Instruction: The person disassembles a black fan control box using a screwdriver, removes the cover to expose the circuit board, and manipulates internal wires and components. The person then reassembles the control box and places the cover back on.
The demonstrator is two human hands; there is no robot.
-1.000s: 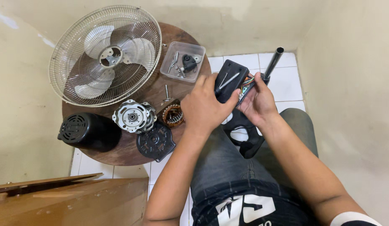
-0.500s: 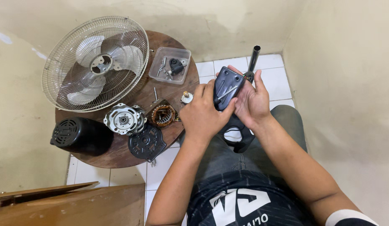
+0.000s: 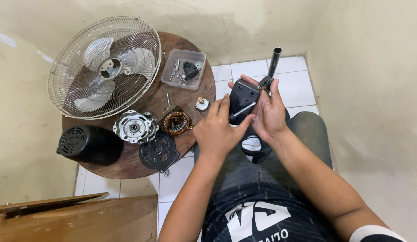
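Note:
My left hand (image 3: pixel 218 129) and my right hand (image 3: pixel 269 112) both grip a black plastic fan housing part (image 3: pixel 243 99) over my lap. A black tube (image 3: pixel 274 62) sticks up from it beyond my right fingers, and a black bracket (image 3: pixel 257 154) hangs below between my wrists. My left thumb presses a thin metal piece against the housing's face.
A round wooden table (image 3: pixel 127 168) at left carries a fan guard with blades (image 3: pixel 105 67), a clear tray of small parts (image 3: pixel 183 68), a metal motor plate (image 3: pixel 134 127), a copper-wound stator (image 3: pixel 176 123), a black motor cover (image 3: pixel 88 144), a black end plate (image 3: pixel 159 154) and a small knob (image 3: pixel 202 104). A wooden board (image 3: pixel 74 219) lies bottom left.
The view has shifted so the table sits slightly lower and to the right. Both hands have turned the black housing a little, and my left thumb now lies across its face.

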